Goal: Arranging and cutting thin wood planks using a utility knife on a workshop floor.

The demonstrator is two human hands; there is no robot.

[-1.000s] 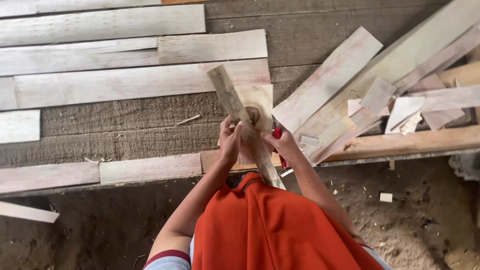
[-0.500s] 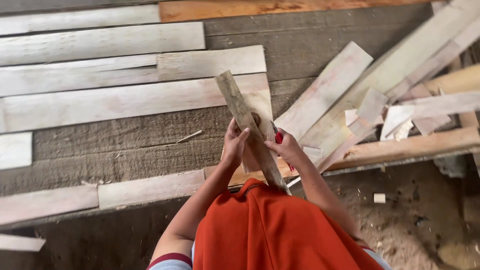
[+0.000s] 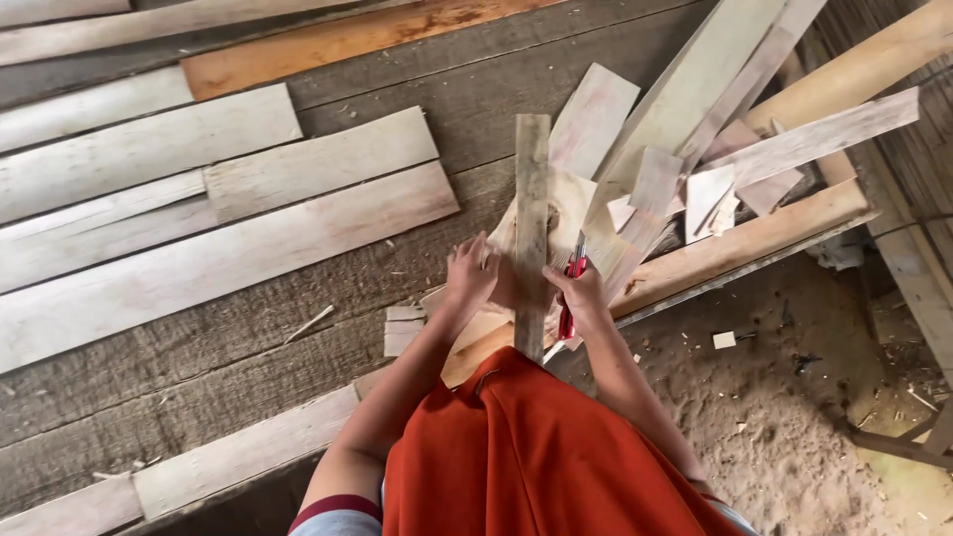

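A narrow weathered wooden slat (image 3: 531, 208) stands on edge in front of me, running away from my body over a pale wood piece (image 3: 568, 213). My left hand (image 3: 471, 273) rests against the slat's left side and the pale piece under it. My right hand (image 3: 581, 290) holds a red utility knife (image 3: 572, 283) against the slat's right side, blade end pointing away from me. An orange cloth (image 3: 526, 457) covers my lap below the hands.
Long pale boards (image 3: 199, 228) lie side by side on the dark plank floor (image 3: 238, 367) to the left. A heap of wood offcuts and planks (image 3: 715, 149) lies to the right. Sandy ground with scraps (image 3: 794, 397) lies beyond the floor's edge at lower right.
The slat has swung from a leftward tilt to nearly straight ahead. The view has shifted so the hands and offcut heap sit differently in the frame; both hands stay at the slat.
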